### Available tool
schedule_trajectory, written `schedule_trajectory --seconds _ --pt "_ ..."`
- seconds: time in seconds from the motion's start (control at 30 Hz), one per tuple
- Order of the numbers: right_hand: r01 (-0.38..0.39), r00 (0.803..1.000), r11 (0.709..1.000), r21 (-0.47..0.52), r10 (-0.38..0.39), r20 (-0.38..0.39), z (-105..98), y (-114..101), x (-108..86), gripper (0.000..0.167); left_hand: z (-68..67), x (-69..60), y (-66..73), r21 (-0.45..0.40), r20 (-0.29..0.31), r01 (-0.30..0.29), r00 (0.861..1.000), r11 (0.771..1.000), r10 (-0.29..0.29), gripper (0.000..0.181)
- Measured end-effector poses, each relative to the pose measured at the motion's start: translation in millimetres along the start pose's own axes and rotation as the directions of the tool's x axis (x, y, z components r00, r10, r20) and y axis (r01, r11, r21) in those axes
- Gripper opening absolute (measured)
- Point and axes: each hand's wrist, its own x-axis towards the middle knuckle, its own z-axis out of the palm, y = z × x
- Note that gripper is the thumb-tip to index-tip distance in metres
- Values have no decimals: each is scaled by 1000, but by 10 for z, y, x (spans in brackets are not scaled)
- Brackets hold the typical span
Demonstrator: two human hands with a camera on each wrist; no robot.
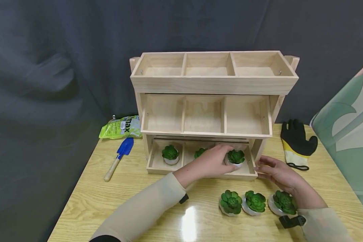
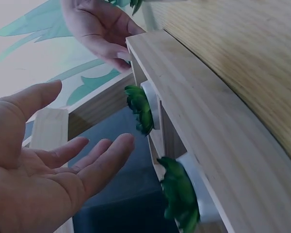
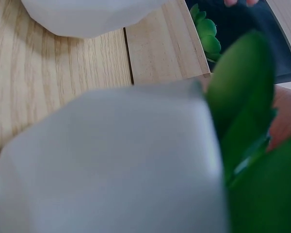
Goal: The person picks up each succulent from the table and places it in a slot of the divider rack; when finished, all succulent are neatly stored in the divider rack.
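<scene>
Left hand (image 1: 211,161) at the right compartment of the bottom tray (image 1: 245,176), around the right succulent (image 1: 236,156) in head view; left wrist view has fingers spread wide, thumb well off, gap to the greenery, so nothing gripped. That plant sits upright in its white pot inside the compartment. Right hand (image 1: 276,173) at the tray's right end, fingers loosely extended, some at the corner, no pot held; exact contact can't tell. Left succulent (image 1: 170,153) in left compartment, unobstructed; middle succulent (image 1: 200,153) mostly blocked by left hand. Overhead, the middle tray (image 1: 205,133) overhangs the back of the bottom one, top tray (image 1: 213,85) above that. On table (image 1: 78,208) in front: three more potted succulents, near one another, (image 1: 231,202) leftmost, right one partly covered by right wrist. Right wrist view mostly filled by a white pot, hides most of the hand. Black-yellow glove (image 1: 297,141) beyond right hand; blue trowel (image 1: 125,147) and green bag (image 1: 121,127) left of shelf, dark curtain (image 1: 63,101) behind, leaf-print fabric (image 1: 348,134) far right
</scene>
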Motion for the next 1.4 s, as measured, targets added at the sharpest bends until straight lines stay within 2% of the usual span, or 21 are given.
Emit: schedule_trajectory --seconds 0.2,0.3,0.43,0.57,0.67,0.77,0.9,0.97,1.07,1.17,1.23,1.3,1.4 --pt "4 1000 1000 -2 -4 11 11 12 22 81 -94 -372 -205 -70 28 25 999 997 -23 74" --pt "5 1000 1000 -13 -5 9 -3 16 28 82 -149 -552 -303 -131 36 41 999 990 -37 73" --pt "2 1000 1000 -23 -1 11 -33 19 29 82 -217 -782 -456 -196 10 59 998 979 -58 72" --pt "2 1000 1000 -22 -1 12 -50 18 24 82 -276 -1000 -668 -268 -36 66 996 961 -79 69" --pt "-4 1000 1000 -24 5 9 -48 18 26 83 -317 -1148 -845 -322 -72 77 992 944 -105 64" --pt "-12 1000 1000 -25 12 7 -40 23 28 84 -364 -1291 -1022 -338 -106 101 984 936 -145 62" --pt "-11 1000 1000 -27 11 7 -33 21 29 84 -455 -1457 -1254 -323 -154 160 964 933 -219 59" --pt "-7 1000 999 -31 8 8 -37 12 27 84 -518 -1527 -1356 -304 -186 205 945 930 -269 56" --pt "-3 1000 999 -33 3 10 -34 0 21 83 -614 -1614 -1494 -280 -244 286 902 916 -356 51" --pt "1 1000 1000 -28 -1 11 -21 -8 17 83 -679 -1673 -1601 -299 -278 372 847 879 -453 51" --pt "2 1000 1000 -23 -2 13 -14 -11 16 82 -694 -1686 -1664 -332 -276 399 826 855 -492 54" --pt "3 1000 1000 -19 -3 12 -11 -10 13 82 -685 -1673 -1728 -373 -258 401 822 837 -509 58" --pt "4 1000 1000 -17 -3 12 -9 -7 6 82 -635 -1624 -1828 -437 -217 387 831 812 -513 62"
